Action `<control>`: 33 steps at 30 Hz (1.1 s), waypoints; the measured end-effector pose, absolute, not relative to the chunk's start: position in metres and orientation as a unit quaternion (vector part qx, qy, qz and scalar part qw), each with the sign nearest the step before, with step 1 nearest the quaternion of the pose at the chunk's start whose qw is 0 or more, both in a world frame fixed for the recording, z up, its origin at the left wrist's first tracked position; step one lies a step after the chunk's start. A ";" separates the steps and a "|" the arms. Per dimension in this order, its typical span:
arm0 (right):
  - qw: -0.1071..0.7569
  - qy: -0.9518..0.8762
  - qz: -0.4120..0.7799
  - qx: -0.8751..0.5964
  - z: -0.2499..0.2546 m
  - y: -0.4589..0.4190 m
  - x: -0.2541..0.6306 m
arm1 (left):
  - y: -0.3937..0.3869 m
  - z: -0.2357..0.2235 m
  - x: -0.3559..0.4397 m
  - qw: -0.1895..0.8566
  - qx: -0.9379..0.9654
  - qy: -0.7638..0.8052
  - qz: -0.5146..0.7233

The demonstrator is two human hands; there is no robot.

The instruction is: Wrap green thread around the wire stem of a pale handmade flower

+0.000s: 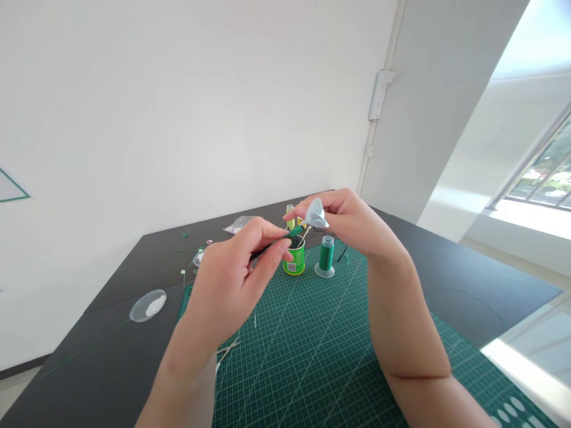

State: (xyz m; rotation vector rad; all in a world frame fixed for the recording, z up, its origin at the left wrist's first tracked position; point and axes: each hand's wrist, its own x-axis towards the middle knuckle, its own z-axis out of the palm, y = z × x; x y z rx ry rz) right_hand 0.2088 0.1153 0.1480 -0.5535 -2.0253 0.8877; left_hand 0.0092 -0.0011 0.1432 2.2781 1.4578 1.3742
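Note:
My left hand (243,261) is closed in a pinch round a thin dark stem (262,251), whose upper end is wrapped in green (295,231). A pale blue-white flower piece (316,214) with pointed petals sits at that end. Curled round behind the flower is my right hand (343,213), its fingers bent and its thumb against the petals; the exact contact is partly hidden. Just behind both hands stand a bright green tin (294,261) with thin sticks in it and a spool of green thread (326,255).
A green cutting mat (285,351) with a white grid covers much of the dark table (129,267). Scissors (227,351) lie near my left forearm. Left of the mat is a clear round lid (148,305) with something white on it. A plastic bag (241,223) lies farther back.

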 end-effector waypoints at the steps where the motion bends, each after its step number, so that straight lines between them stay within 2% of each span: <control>1: 0.411 -0.811 0.350 -0.224 0.148 0.116 0.210 | 0.000 0.143 0.008 0.033 0.741 0.493 0.455; 6: 0.319 -0.850 0.334 -0.254 0.152 0.112 0.217 | 0.009 0.143 0.001 -0.022 0.700 0.548 0.457; 15: 0.192 -0.894 0.334 -0.227 0.156 0.097 0.233 | 0.019 0.139 -0.001 -0.007 0.668 0.582 0.464; 25: 0.166 -0.933 0.317 -0.027 0.158 0.086 0.238 | 0.023 0.136 -0.004 0.066 0.668 0.603 0.432; 33: 0.119 -0.944 0.308 0.008 0.153 0.081 0.233 | 0.021 0.140 -0.003 0.166 0.679 0.576 0.424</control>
